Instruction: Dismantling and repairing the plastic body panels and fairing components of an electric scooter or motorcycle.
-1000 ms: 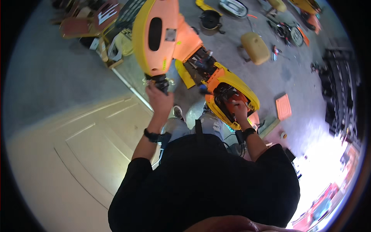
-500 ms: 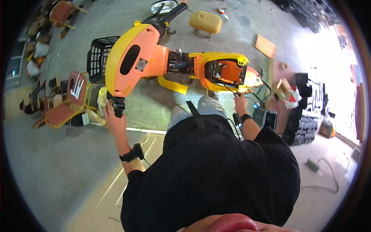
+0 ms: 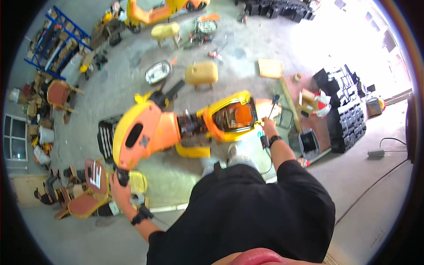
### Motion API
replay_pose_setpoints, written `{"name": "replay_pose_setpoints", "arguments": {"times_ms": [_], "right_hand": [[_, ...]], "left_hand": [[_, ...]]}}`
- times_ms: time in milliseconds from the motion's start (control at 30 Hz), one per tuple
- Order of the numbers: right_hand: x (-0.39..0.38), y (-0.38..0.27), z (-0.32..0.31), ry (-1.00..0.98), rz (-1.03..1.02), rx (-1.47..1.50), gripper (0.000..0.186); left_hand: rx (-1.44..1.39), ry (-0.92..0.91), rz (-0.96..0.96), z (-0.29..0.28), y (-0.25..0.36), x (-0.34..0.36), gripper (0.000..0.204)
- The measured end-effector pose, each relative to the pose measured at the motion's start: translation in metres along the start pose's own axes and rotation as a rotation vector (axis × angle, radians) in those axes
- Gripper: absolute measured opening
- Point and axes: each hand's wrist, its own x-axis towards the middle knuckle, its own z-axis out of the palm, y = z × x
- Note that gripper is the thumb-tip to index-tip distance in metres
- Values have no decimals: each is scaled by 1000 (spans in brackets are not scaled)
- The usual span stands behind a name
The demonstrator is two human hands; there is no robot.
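A: From up here I see my left hand [image 3: 118, 185] clenched on the black handlebar grip [image 3: 122, 176] of the orange and yellow scooter [image 3: 176, 128], which stands on the concrete floor [image 3: 247, 70]. My right hand [image 3: 268, 127] sits at the rear edge; whether it grasps anything there, I cannot tell.

B: The risk?

A: I reckon the scooter could tip or swing, since I hold it only at its ends. The black crate [image 3: 105, 137] and red chairs [image 3: 90, 190] crowd the front.

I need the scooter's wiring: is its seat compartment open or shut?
Open: the scooter has no seat over its compartment, and the inside shows.
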Motion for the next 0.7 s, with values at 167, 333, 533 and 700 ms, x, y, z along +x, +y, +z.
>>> {"name": "replay_pose_setpoints", "arguments": {"times_ms": [167, 333, 533, 700], "right_hand": [[48, 40, 17, 76, 213, 638, 45], [89, 25, -16, -28, 229, 178, 50], [119, 78, 26, 19, 268, 109, 56], [116, 100, 51, 205, 954, 1658, 29]], "left_hand": [[-70, -27, -24, 1, 10, 1, 70], [-57, -41, -12, 1, 10, 6, 68], [-26, -73, -44, 5, 29, 22, 70], [-36, -72, -2, 3, 24, 16, 72]]}}
